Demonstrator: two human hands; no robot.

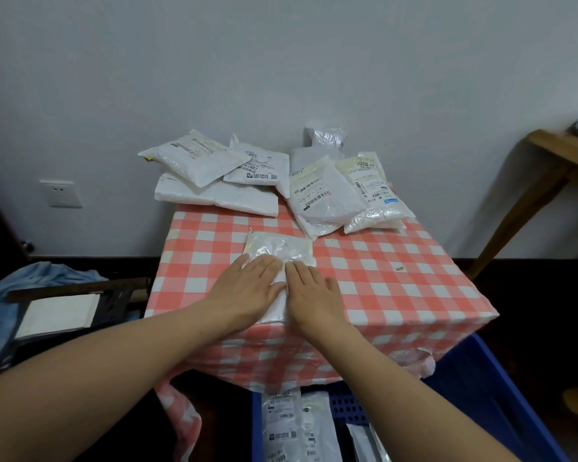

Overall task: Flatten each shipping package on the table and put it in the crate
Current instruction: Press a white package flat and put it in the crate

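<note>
A white plastic shipping package (pixel 277 251) lies near the front edge of the table with the red-and-white checked cloth (pixel 397 285). My left hand (pixel 252 288) and my right hand (pixel 314 291) press flat on its near half, side by side, fingers straight. Several more white packages (pixel 234 181) are piled at the table's back, some with printed labels (pixel 321 195). The blue crate (pixel 481 388) stands on the floor below the table's front, with a few flat packages (pixel 294 425) inside.
A wooden table leg and top (pixel 548 161) stand at the right by the wall. On the left floor lie a blue cloth (pixel 20 285) and a dark rack holding a white sheet (pixel 60 315). The wall has a socket (pixel 60 194).
</note>
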